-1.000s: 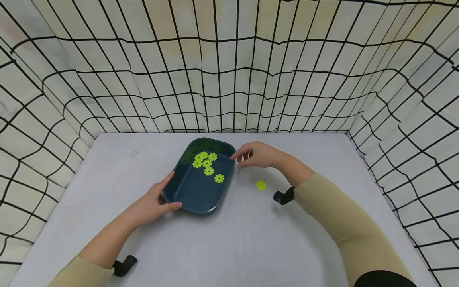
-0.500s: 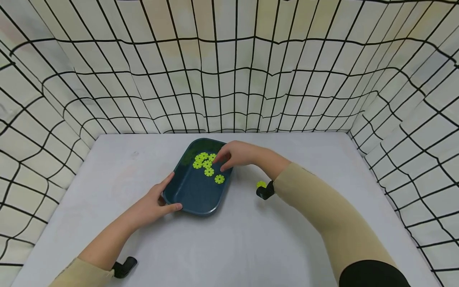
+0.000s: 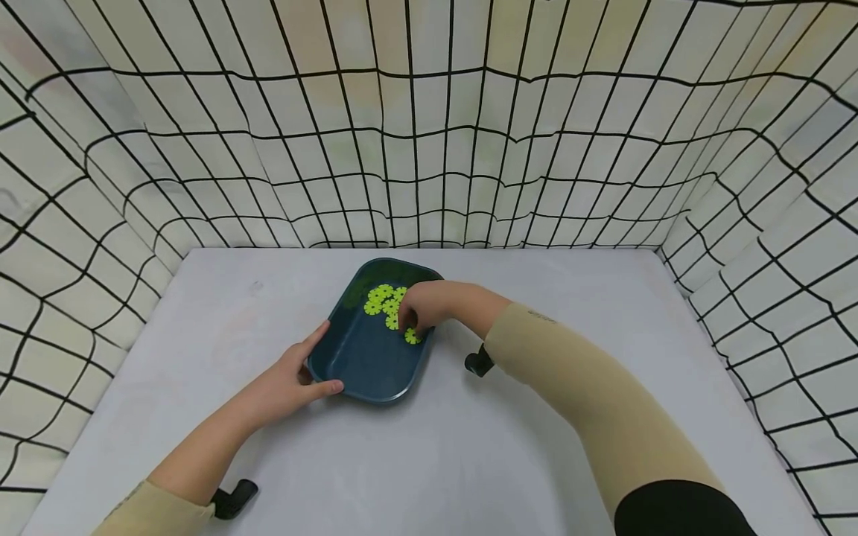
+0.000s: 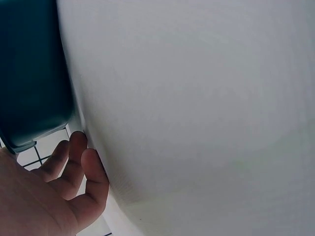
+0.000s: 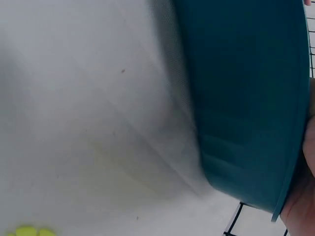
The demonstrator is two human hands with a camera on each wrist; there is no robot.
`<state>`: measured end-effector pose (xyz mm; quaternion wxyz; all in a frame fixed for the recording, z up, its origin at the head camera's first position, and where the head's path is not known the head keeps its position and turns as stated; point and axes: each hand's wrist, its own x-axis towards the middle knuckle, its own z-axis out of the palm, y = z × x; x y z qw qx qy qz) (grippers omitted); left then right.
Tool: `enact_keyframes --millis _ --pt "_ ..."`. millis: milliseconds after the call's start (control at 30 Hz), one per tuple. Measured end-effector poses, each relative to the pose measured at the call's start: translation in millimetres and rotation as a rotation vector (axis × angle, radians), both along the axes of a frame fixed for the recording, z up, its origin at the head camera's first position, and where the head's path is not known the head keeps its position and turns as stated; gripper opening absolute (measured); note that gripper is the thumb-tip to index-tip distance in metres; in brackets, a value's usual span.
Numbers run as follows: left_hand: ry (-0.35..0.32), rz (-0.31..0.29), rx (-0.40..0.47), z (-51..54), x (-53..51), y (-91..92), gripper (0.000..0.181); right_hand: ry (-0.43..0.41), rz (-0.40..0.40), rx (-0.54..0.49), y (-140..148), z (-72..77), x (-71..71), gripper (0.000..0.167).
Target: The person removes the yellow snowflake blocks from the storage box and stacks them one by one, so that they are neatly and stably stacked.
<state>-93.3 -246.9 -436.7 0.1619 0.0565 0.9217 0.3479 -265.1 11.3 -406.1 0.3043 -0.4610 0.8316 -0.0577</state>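
A dark teal tray (image 3: pixel 362 365) lies at a slant on the white surface, holding several yellow-green notched discs (image 3: pixel 373 307) toward its far half. My left hand (image 3: pixel 284 383) grips its near-left corner, thumb on the rim; in the left wrist view the hand (image 4: pixel 59 196) is beside the tray (image 4: pixel 29 64) with bent fingers. Reaching over the tray's right rim, my right hand (image 3: pixel 429 304) points down among the discs, close to a disc (image 3: pixel 412 337) at the right. Its fingertips are hidden, so a hold on a disc cannot be told. The right wrist view shows the tray's outer wall (image 5: pixel 241 98).
One loose yellow-green disc (image 5: pixel 28 231) lies on the table outside the tray, hidden in the head view. White walls with a black grid (image 3: pixel 449 136) stand behind and at both sides of the table (image 3: pixel 429 461).
My right hand has moved left from outside the tray's right rim, over it and down to the discs, and its arm now covers the loose disc. My left hand keeps its grip.
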Motion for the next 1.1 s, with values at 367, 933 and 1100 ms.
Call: enact_keyframes --millis 367,933,1100 --pt "-0.005 -0.004 0.014 0.6 0.1 1.7 0.106 -0.002 -0.045 0.058 -7 -0.6 2.3 0.015" --pt "-0.004 -0.002 0.027 1.1 1.7 1.5 0.105 0.018 -0.07 0.054 -18 -10.4 -4.5 0.016" --pt "-0.01 -0.001 0.021 1.4 1.5 2.2 0.105 0.009 -0.076 0.025 -22 -10.0 -1.4 0.011"
